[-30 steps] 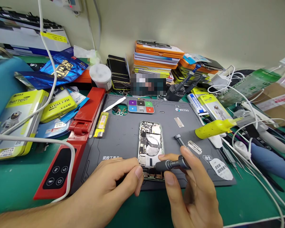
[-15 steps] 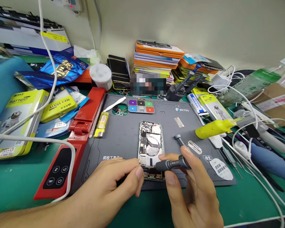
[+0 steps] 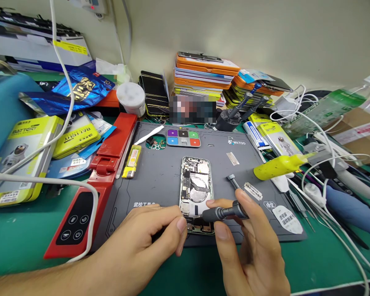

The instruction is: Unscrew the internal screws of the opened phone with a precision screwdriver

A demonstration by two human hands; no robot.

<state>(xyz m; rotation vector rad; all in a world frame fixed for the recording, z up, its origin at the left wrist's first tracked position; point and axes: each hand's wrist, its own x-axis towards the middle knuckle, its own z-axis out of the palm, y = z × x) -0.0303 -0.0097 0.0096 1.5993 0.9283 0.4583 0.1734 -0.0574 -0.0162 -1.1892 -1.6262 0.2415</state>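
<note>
Opened phone under screwdriver, near front edge of mat.
Right hand (image 3: 249,242) grip clamped on screwdriver (image 3: 223,213), tip pointing left onto phone (image 3: 195,193); left hand (image 3: 142,242) pinched together at phone's lower-left corner.

The opened phone (image 3: 196,190) lies flat and face-up at the centre of the frame, its back cover off, showing metal shields, a round coil and dark boards. The dark grey screwdriver (image 3: 223,213) lies nearly level just right of centre, tip at the phone's lower end.
</note>
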